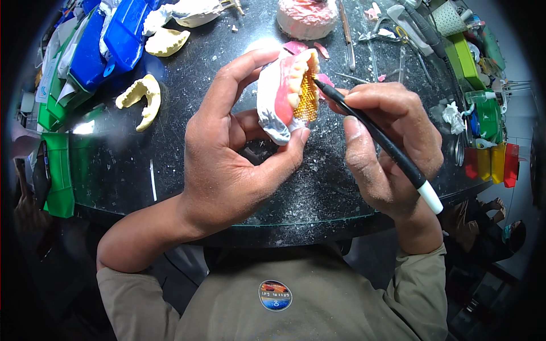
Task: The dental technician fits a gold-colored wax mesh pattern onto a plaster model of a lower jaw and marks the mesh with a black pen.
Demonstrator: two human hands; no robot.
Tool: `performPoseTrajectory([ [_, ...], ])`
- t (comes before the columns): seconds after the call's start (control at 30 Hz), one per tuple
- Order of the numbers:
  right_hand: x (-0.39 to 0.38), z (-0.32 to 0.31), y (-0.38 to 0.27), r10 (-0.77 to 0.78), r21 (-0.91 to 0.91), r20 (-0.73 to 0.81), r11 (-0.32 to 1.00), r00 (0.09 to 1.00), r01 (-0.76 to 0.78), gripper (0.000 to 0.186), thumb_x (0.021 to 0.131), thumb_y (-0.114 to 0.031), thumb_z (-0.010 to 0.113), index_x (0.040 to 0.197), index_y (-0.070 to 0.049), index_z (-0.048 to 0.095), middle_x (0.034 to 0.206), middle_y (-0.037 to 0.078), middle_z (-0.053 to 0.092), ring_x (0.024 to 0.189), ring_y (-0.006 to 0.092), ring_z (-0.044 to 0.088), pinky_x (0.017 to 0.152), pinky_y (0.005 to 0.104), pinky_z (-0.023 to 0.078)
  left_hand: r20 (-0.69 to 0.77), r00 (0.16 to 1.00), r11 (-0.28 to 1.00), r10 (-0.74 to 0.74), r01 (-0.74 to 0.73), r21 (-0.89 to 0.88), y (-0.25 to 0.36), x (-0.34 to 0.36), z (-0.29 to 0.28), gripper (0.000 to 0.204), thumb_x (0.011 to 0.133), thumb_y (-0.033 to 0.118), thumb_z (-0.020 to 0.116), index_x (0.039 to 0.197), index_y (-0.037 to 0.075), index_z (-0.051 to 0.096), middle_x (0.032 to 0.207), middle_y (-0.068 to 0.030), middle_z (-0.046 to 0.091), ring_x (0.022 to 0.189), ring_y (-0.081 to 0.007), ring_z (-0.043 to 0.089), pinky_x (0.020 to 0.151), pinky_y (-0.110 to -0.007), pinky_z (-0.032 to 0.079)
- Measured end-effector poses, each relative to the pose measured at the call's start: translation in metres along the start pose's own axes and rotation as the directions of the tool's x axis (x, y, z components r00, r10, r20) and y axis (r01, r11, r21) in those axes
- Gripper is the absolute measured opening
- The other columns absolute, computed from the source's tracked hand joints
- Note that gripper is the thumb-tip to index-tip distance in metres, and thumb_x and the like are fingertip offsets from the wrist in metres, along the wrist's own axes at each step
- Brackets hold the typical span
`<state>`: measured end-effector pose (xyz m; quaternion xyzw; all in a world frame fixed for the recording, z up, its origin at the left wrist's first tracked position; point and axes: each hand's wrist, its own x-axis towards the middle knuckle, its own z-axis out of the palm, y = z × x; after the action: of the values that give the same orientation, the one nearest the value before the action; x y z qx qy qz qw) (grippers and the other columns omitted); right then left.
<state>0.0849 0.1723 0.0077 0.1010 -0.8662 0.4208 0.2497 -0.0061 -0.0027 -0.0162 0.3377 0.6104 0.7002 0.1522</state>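
Note:
My left hand (233, 153) grips a dental model (272, 105) of white plaster, fingers behind it and thumb at its lower edge. Pink wax (284, 96) and a row of cream teeth (296, 77) run along the model, with a gold mesh plate (308, 99) on the inner side of the teeth. My right hand (395, 136) holds a black marker pen (378, 133) with a white end towards me. The pen's tip is at the upper part of the gold mesh; whether it touches cannot be made out.
A cream plaster arch (148, 99) lies to the left, near blue bins (122, 37) and a green bin (58, 173). At the back stand a round pink-and-white model (307, 20) and a knife-like tool (348, 45). Scissors (406, 37) lie at the back right.

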Motion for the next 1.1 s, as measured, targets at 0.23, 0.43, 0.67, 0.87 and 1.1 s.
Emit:
performPoseTrajectory([
  [0.23, 0.0004, 0.0012, -0.0005, 0.008, -0.011, 0.000, 1.000, 1.000, -0.008, 0.022, 0.083, 0.006, 0.055, 0.105, 0.009, 0.053, 0.101, 0.019, 0.059, 0.093, 0.0212, 0.065, 0.084, 0.0303, 0.053, 0.009, 1.000, 0.999, 0.016, -0.017, 0.040, 0.0002, 0.0008, -0.0013, 0.070, 0.075, -0.010, 0.068, 0.136, -0.006, 0.033, 0.129, -0.0155, 0.046, 0.122, -0.0188, 0.047, 0.105, -0.032, 0.038],
  [0.43, 0.0007, 0.0004, -0.0029, -0.025, -0.016, 0.005, 1.000, 1.000, 0.025, 0.023, 0.081, 0.006, 0.056, 0.104, 0.010, 0.053, 0.101, 0.020, 0.059, 0.095, 0.0228, 0.064, 0.084, 0.0313, 0.053, -0.024, 1.000, 1.000, 0.008, -0.008, 0.000, -0.0010, 0.0016, 0.0008, 0.072, 0.074, -0.009, 0.070, 0.135, -0.005, 0.032, 0.127, -0.0148, 0.047, 0.120, -0.0187, 0.048, 0.103, -0.032, 0.040],
  [0.67, -0.0014, 0.0067, -0.0014, -0.084, -0.023, -0.045, 0.996, 0.995, 0.083, 0.026, 0.079, 0.009, 0.057, 0.104, 0.010, 0.053, 0.102, 0.020, 0.058, 0.096, 0.0243, 0.063, 0.084, 0.0304, 0.054, -0.035, 0.999, 0.997, 0.033, -0.030, 0.070, -0.0047, 0.0008, -0.0001, 0.076, 0.071, -0.005, 0.076, 0.132, -0.002, 0.032, 0.124, -0.0140, 0.046, 0.116, -0.0190, 0.051, 0.101, -0.031, 0.043],
  [0.87, -0.0007, 0.0068, 0.0024, -0.127, -0.032, -0.041, 0.992, 0.991, 0.126, 0.025, 0.078, 0.009, 0.060, 0.103, 0.011, 0.055, 0.100, 0.020, 0.060, 0.094, 0.0232, 0.063, 0.082, 0.0294, 0.054, -0.034, 0.999, 0.996, 0.035, -0.032, 0.086, -0.0047, 0.0002, 0.0014, 0.077, 0.072, -0.001, 0.078, 0.133, -0.001, 0.031, 0.123, -0.0136, 0.047, 0.115, -0.0192, 0.052, 0.100, -0.031, 0.044],
  [1.1, 0.0005, 0.0080, 0.0016, -0.137, -0.073, -0.042, 0.988, 0.990, 0.133, 0.024, 0.078, 0.010, 0.060, 0.102, 0.011, 0.056, 0.097, 0.019, 0.061, 0.092, 0.0214, 0.064, 0.081, 0.0283, 0.054, -0.041, 0.998, 0.990, 0.047, -0.041, 0.138, -0.0042, -0.0003, 0.0004, 0.076, 0.072, 0.002, 0.079, 0.132, 0.000, 0.032, 0.121, -0.0133, 0.048, 0.114, -0.0187, 0.054, 0.099, -0.030, 0.046],
])
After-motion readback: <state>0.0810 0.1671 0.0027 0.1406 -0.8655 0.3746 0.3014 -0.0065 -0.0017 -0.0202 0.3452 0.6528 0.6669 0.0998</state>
